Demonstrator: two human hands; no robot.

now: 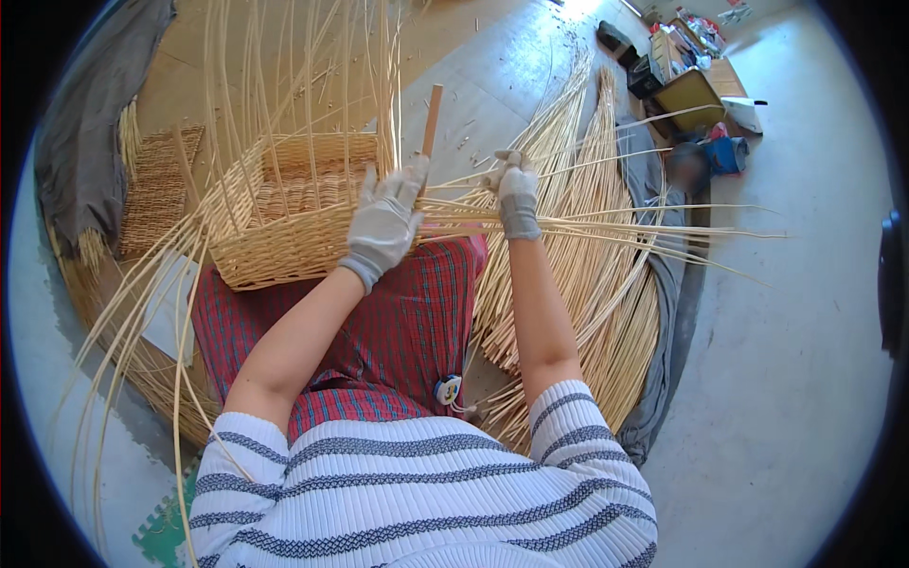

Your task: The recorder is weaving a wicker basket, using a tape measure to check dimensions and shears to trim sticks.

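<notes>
A rectangular woven basket (284, 251) with tall upright stakes rests on a red plaid cloth (246, 331) over my lap, long loose strands fanning out both sides. My left hand (383, 218), in a pale glove, grips the basket's right corner beside a flat wooden slat (434, 109) standing upright. My right hand (516, 199), gloved too, is raised right of that corner among the pale reeds (691, 232), fingers curled on what looks like a thin strand; its fingertips are small and partly blurred.
Long reed bundles (587, 312) lie on grey fabric (653, 407) to the right. A woven mat (161, 189) and dark draped fabric (85, 142) are at left. A cluttered wooden desk (691, 90), blue bag (727, 156) and green foam mat (156, 535) sit farther out.
</notes>
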